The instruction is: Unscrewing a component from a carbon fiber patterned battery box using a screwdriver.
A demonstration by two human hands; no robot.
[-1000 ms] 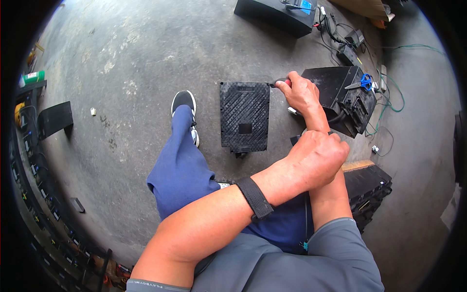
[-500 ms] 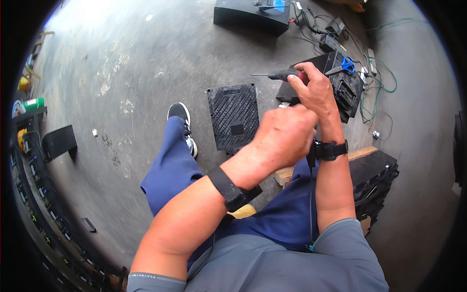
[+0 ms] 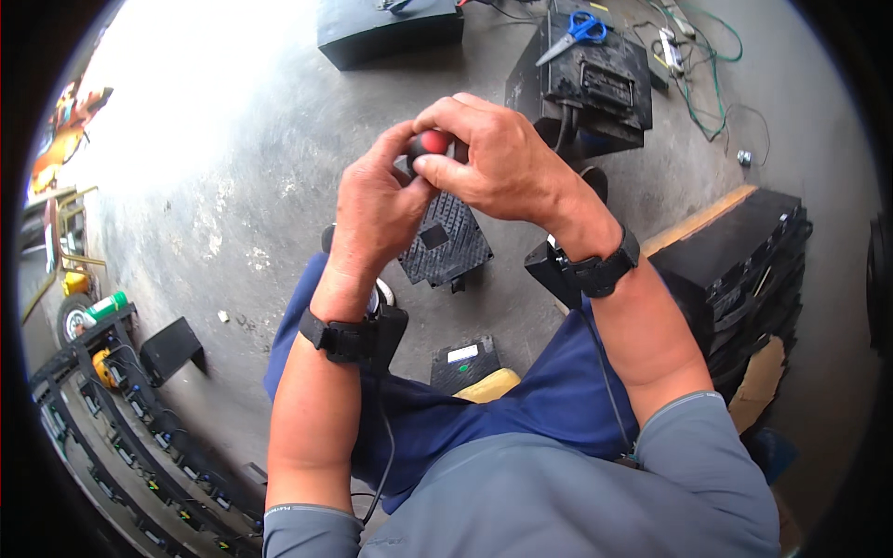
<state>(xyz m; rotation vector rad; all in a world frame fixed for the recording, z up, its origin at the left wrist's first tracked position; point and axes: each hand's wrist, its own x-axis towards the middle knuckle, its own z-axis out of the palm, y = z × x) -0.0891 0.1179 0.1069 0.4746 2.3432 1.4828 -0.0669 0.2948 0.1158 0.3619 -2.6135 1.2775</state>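
My left hand (image 3: 379,200) and my right hand (image 3: 479,158) meet around a screwdriver (image 3: 433,141) whose red-and-black handle end faces me; its shaft is hidden. The fingers of both hands are curled on it. Beneath my hands a flat black ribbed casing (image 3: 446,242) with a square centre panel lies on the concrete floor (image 3: 233,232). Behind my right hand stands a black box (image 3: 605,112) with cables and a handle, and blue-handled scissors (image 3: 586,28) lie on top. Each wrist wears a black strapped device.
Another black box (image 3: 381,37) is at the back. Power strips and cords (image 3: 712,102) lie at upper right. Long black cases (image 3: 726,251) with a wooden board are at my right. A black rack (image 3: 93,418) and a black panel (image 3: 167,353) are at left. A smaller casing (image 3: 465,363) lies between my legs.
My left hand has risen and moved left from beside my right forearm to join my right hand on the screwdriver. My right hand and the screwdriver have moved left, and the view has shifted.
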